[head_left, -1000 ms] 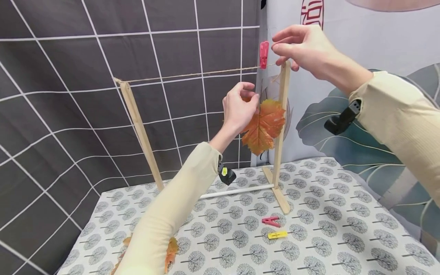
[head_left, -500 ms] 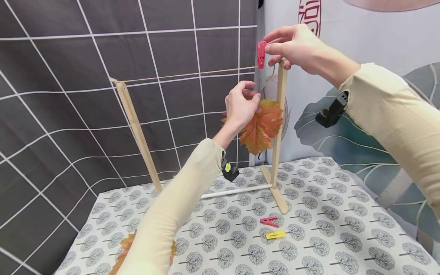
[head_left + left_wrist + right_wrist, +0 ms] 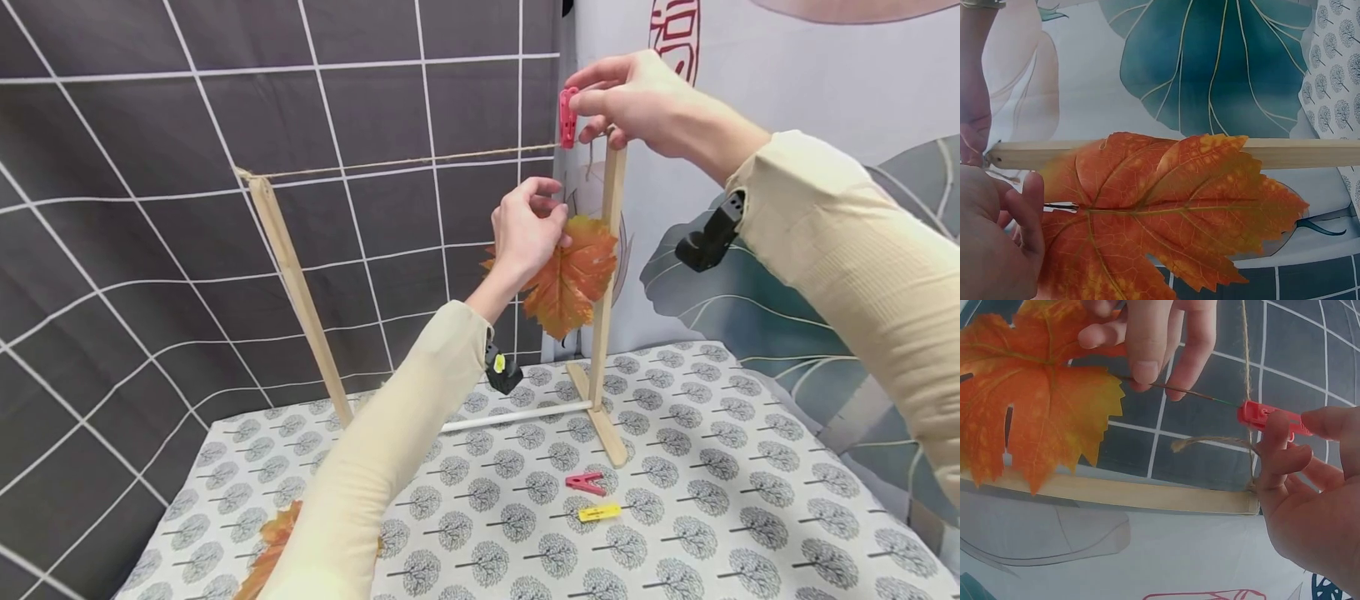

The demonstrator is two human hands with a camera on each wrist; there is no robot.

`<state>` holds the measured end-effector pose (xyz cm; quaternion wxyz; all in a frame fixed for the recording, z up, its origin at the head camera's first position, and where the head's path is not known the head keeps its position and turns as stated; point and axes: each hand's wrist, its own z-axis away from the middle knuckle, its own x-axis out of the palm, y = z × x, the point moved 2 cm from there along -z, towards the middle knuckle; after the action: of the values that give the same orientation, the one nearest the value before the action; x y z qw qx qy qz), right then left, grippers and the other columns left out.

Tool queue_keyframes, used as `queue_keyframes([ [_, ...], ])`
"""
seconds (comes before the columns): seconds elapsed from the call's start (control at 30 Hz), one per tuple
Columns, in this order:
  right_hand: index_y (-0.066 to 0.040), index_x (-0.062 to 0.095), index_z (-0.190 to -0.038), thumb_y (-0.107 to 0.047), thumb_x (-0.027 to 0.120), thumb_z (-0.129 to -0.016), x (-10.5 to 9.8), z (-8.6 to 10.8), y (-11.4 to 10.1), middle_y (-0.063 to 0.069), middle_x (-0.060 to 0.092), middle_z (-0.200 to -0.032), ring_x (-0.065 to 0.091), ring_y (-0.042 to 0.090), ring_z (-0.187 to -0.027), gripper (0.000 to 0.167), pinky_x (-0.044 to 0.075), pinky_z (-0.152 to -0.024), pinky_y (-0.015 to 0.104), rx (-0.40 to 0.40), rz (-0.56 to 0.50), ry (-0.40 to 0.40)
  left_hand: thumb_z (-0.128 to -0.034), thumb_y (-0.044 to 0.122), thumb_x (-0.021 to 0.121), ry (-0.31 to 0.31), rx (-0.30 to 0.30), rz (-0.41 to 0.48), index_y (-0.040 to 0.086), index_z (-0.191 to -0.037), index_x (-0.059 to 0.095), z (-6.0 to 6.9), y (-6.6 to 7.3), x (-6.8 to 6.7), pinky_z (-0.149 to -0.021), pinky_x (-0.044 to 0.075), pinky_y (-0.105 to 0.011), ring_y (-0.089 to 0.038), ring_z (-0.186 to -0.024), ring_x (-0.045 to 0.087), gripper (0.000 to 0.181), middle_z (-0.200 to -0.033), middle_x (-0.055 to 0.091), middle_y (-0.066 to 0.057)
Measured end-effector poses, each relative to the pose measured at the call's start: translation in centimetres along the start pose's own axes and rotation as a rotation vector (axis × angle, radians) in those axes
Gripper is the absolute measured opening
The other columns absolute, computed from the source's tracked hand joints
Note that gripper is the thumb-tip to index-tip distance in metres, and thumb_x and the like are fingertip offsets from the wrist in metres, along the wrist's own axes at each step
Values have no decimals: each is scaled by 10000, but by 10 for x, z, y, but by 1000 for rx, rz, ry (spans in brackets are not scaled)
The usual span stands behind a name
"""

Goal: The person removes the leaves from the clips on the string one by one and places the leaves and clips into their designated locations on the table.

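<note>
My left hand (image 3: 527, 225) pinches the thin stem (image 3: 1191, 392) of an orange artificial maple leaf (image 3: 572, 275), which hangs below the fingers. A pink clothespin (image 3: 567, 118) stands upright on the twine (image 3: 1247, 362) near the right post. The thumb and a finger of my right hand (image 3: 637, 100) grip its handle end. In the right wrist view the stem's green tip meets the jaw end of the clothespin; whether it is clamped, I cannot tell. The left wrist view shows the leaf (image 3: 1166, 200) broadside, its veins visible.
The twine runs between a left wooden post (image 3: 296, 283) and a right wooden post (image 3: 609, 250), joined low by a white rod (image 3: 517, 415). Another pink clothespin (image 3: 586, 483) and a yellow clothespin (image 3: 599, 512) lie on the patterned cloth (image 3: 675, 533). More orange leaf (image 3: 273, 542) shows beside the left sleeve.
My right hand has moved left from beside the upright clothespin and now grips it. The left hand still holds the leaf, almost in the same place.
</note>
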<state>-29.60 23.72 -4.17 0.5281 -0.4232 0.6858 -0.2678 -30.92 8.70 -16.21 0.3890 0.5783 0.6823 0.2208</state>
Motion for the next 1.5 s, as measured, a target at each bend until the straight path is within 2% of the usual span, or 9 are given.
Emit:
queue_keyframes([
  [0.3, -115, 541, -1397, -237, 625, -997, 2, -3, 1, 30, 593, -1134, 636, 132, -763, 426, 450, -504, 185, 17, -70, -18, -936, 77, 676, -4, 1, -7, 82, -1142, 682, 0, 0, 1, -789, 462, -132, -106, -544, 674, 207, -881, 694, -20],
  [0.5, -114, 570, -1352, -225, 637, -990, 2, -4, 0, 21, 630, -1069, 640, 130, -738, 384, 431, -504, 196, 26, -95, -20, -930, 76, 689, -8, -4, 9, 70, -1114, 692, 0, -1, 2, -757, 485, -128, -111, -527, 669, 184, -849, 696, -23],
  [0.7, -125, 605, -1290, -213, 644, -985, 1, -4, -1, 10, 648, -1025, 637, 133, -732, 319, 421, -507, 198, 29, -109, -20, -934, 76, 684, 2, -5, 3, 63, -1080, 703, 0, 0, 2, -791, 467, -111, -116, -519, 665, 148, -828, 704, -23],
  [0.87, -152, 631, -1199, -210, 633, -990, 3, -3, 0, 3, 639, -1003, 625, 138, -763, 217, 411, -529, 209, 35, -120, -23, -937, 83, 680, -2, -15, -1, 68, -1073, 710, 1, -1, 1, -779, 470, -116, -117, -512, 661, 140, -822, 705, -18],
  [1.07, -132, 611, -1247, -225, 615, -994, 3, -2, -3, 25, 612, -998, 571, 164, -827, 269, 417, -577, 217, 23, -90, -15, -934, 81, 674, 27, 3, -4, 69, -1050, 730, 1, 0, -1, -764, 473, -111, -115, -495, 654, 129, -820, 717, -13],
  [1.2, -114, 610, -1248, -214, 604, -1002, 4, -2, -3, 33, 589, -991, 539, 176, -825, 266, 414, -566, 214, 8, -72, -4, -935, 83, 673, 31, 6, -10, 67, -1046, 736, 0, 1, -2, -713, 502, -134, -120, -492, 647, 129, -825, 720, -14],
  [1.4, -101, 640, -1163, -183, 619, -998, 4, -2, -5, 13, 603, -899, 515, 173, -771, 186, 412, -535, 217, 3, -76, 20, -940, 75, 667, 35, -3, -4, 63, -1049, 733, 0, 0, -4, -569, 545, -207, -137, -490, 642, 128, -838, 724, -34],
  [1.5, -103, 647, -1144, -188, 620, -997, 3, -2, -7, 16, 594, -897, 504, 174, -765, 171, 423, -531, 215, 3, -78, 43, -941, 76, 665, 33, -4, -4, 66, -1044, 731, -1, 0, -4, -553, 544, -214, -138, -489, 640, 123, -851, 728, -52],
])
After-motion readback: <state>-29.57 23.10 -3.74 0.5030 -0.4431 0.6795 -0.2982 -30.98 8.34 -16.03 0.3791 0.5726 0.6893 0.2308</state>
